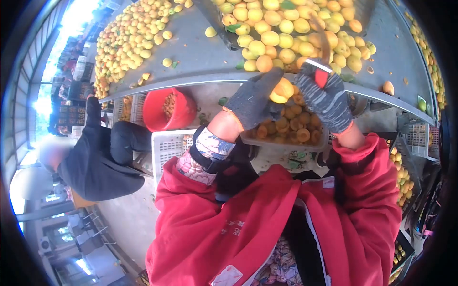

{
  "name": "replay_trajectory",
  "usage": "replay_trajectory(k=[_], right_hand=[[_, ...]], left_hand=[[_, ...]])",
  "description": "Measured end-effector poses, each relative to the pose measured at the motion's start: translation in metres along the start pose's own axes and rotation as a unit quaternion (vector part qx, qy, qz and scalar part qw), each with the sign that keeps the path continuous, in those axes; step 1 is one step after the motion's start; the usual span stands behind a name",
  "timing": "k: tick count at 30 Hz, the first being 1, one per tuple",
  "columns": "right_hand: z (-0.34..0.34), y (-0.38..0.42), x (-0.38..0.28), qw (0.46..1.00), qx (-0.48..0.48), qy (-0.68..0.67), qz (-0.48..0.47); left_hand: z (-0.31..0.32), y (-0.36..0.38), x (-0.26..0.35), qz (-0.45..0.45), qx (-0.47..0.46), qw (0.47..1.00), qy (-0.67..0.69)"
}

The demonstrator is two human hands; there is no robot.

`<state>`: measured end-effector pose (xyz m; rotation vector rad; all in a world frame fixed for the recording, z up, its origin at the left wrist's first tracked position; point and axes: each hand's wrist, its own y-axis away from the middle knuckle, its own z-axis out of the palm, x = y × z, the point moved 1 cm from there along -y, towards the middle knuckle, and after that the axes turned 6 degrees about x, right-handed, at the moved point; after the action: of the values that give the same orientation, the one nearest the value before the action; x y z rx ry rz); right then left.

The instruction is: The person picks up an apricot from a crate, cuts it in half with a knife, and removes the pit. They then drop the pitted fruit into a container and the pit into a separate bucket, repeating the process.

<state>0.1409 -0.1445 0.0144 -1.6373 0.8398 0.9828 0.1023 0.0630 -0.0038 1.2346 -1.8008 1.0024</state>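
Note:
My left hand (254, 99), in a dark grey glove, is closed round an apricot (282, 89) whose bright orange side faces up; it looks cut open. Close beside it, my right hand (327, 97), in a striped grey glove, grips a knife (321, 78) by its red handle. The knife's curved, brownish blade points away from me over the heap of apricots (286, 40) on the metal table. Below both hands stands a plastic crate (281, 144) holding halved apricots (298, 126), partly hidden by my gloves.
The grey metal table (195, 52) has a raised front edge, with more apricots (131, 43) at the left. Under it are a red bucket (167, 110) and a white crate (164, 143). Another person (102, 159) in dark clothes sits at the left. Apricot crates (403, 176) stand at the right.

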Motion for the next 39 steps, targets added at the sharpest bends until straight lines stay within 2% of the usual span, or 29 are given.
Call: replay_trajectory(k=[1,2,3,6,8,10,12,16,18,19,23,25,29,32,34,35,36,37,38,39], right_hand=[[-0.004,-0.001,-0.004,0.994,0.028,-0.080,0.070],[-0.009,-0.001,-0.005,0.987,0.032,-0.118,0.101],[-0.014,-0.002,-0.007,0.978,0.039,-0.156,0.131],[-0.028,-0.001,-0.013,0.959,0.040,-0.202,0.195],[-0.028,0.000,-0.017,0.967,0.048,-0.192,0.157],[-0.030,0.000,-0.017,0.970,0.048,-0.191,0.140],[-0.034,0.000,-0.014,0.968,0.045,-0.203,0.142],[-0.040,-0.003,-0.012,0.959,0.053,-0.239,0.141],[-0.041,-0.003,-0.007,0.955,0.056,-0.255,0.139],[-0.043,-0.003,-0.004,0.954,0.058,-0.257,0.143],[-0.046,-0.005,-0.003,0.944,0.049,-0.280,0.168],[-0.045,-0.005,-0.003,0.955,0.059,-0.254,0.143],[-0.046,-0.005,-0.004,0.955,0.075,-0.241,0.155],[-0.047,-0.006,-0.002,0.961,0.071,-0.217,0.158],[-0.046,-0.007,0.002,0.971,0.059,-0.192,0.131],[-0.044,-0.007,0.001,0.983,0.040,-0.138,0.115],[-0.041,-0.007,-0.001,0.991,0.020,-0.083,0.099],[-0.039,-0.008,-0.004,0.997,0.001,-0.028,0.078],[-0.036,-0.005,-0.004,0.999,-0.018,0.017,0.036],[-0.031,-0.001,-0.003,0.997,-0.036,0.061,-0.008]], left_hand=[[0.002,-0.002,0.005,-0.037,-0.014,0.998,0.058],[0.004,0.001,0.009,-0.206,-0.047,0.952,0.222],[0.006,0.005,0.017,-0.377,-0.023,0.853,0.360],[0.013,0.016,-0.009,-0.416,-0.055,0.871,0.255],[0.025,0.022,-0.052,-0.383,-0.153,0.909,0.057],[0.039,0.033,-0.094,-0.164,-0.269,0.935,-0.160],[0.062,0.035,-0.115,-0.181,-0.323,0.883,-0.290],[0.093,0.036,-0.122,-0.244,-0.373,0.856,-0.262],[0.104,0.034,-0.113,-0.317,-0.371,0.821,-0.295],[0.107,0.038,-0.118,-0.253,-0.332,0.854,-0.311],[0.118,0.032,-0.131,-0.210,-0.233,0.918,-0.243],[0.128,0.020,-0.128,-0.180,-0.187,0.937,-0.236],[0.153,0.016,-0.128,-0.134,-0.159,0.917,-0.341],[0.154,0.015,-0.130,-0.147,-0.113,0.933,-0.309],[0.140,0.001,-0.130,-0.127,-0.103,0.943,-0.290],[0.129,-0.002,-0.123,-0.120,-0.100,0.947,-0.280],[0.116,-0.004,-0.101,-0.230,-0.082,0.963,-0.110],[0.098,-0.012,-0.066,-0.328,-0.059,0.941,0.062],[0.082,-0.016,-0.039,-0.411,-0.033,0.881,0.232],[0.068,-0.014,-0.024,-0.407,-0.039,0.852,0.328]])
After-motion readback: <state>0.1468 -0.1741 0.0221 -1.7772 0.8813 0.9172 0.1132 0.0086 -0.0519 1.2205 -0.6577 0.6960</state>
